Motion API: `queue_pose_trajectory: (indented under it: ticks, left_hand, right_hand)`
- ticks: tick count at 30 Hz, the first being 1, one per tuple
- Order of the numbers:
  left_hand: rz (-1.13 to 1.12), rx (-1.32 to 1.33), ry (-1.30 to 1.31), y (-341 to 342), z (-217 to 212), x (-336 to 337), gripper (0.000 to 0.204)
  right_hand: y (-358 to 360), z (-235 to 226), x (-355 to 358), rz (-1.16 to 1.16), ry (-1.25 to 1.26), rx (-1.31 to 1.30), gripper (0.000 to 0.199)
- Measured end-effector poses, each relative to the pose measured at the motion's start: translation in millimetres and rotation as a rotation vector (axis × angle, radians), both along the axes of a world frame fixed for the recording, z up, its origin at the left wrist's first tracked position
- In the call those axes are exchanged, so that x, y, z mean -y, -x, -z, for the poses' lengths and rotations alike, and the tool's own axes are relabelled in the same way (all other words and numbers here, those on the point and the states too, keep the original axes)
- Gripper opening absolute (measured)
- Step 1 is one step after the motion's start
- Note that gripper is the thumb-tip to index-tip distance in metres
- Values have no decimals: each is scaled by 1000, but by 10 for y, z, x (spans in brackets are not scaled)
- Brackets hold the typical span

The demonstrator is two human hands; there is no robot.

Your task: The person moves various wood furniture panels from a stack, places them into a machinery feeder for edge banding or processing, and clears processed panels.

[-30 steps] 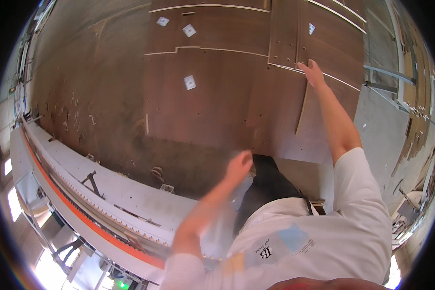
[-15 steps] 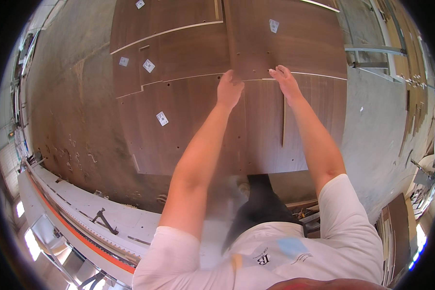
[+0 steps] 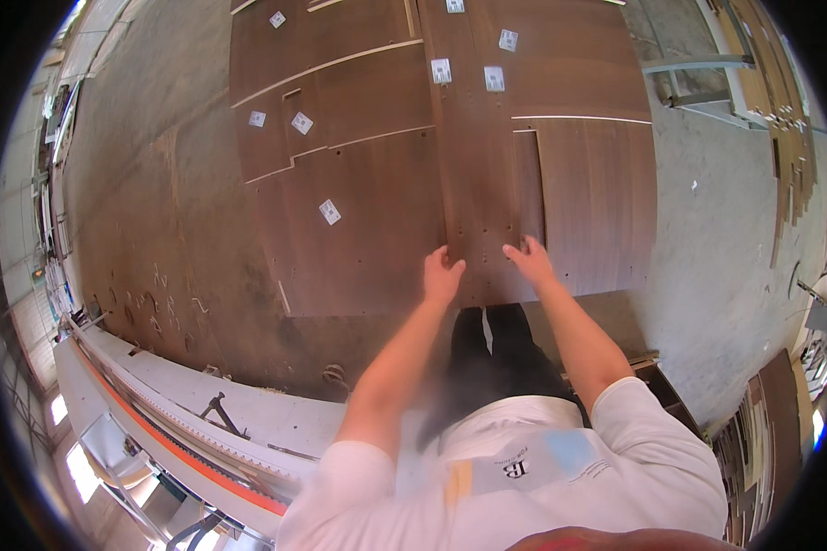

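Observation:
Between my hands lies a long narrow brown wood-grain panel (image 3: 481,165) with small drilled holes and white labels, flat on top of wider boards. My left hand (image 3: 443,277) grips its left edge near the close end, thumb over the top face. Opposite, my right hand (image 3: 530,263) holds the right edge in the same way. The fingertips under the edges are partly hidden. Beneath and to the left is a large brown board (image 3: 358,253) with a label and drilled holes; another brown board (image 3: 597,202) lies on the right.
A white machine table (image 3: 276,418) with an orange strip runs along the lower left. Metal framing (image 3: 698,64) stands beyond the stack at right, near wooden strips (image 3: 786,138). More panels (image 3: 758,441) lean at the lower right. Concrete floor (image 3: 138,184) surrounds the stack.
Both hands have moved toward my body, and the narrow panel has slid with them over the boards. Labels on it have come into view.

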State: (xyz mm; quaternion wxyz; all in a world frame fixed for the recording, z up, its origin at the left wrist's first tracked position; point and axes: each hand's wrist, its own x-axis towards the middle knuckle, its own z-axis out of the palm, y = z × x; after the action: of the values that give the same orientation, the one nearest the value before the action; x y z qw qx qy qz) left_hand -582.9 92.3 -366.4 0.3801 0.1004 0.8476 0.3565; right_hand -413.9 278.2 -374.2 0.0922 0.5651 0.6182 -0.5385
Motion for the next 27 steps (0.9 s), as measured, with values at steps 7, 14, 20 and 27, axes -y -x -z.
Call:
queue_pose_trajectory:
  ticks: [7,14,20,27]
  left_hand:
    - [24,108,41,-601,110,763,54]
    - [-57,515,4,-725,156,952,59]
    - [-48,585,-3,-535,-205,575,74]
    - [-7,580,-65,-654,-800,487,60]
  right_hand:
    - [-332,-302,623,6,162,177,74]
    - [-452,-471,683,162,636,59,85]
    - [-389,-583,693,123,510,-4,68]
    - [-758,-651,850,383,796,-288,60]
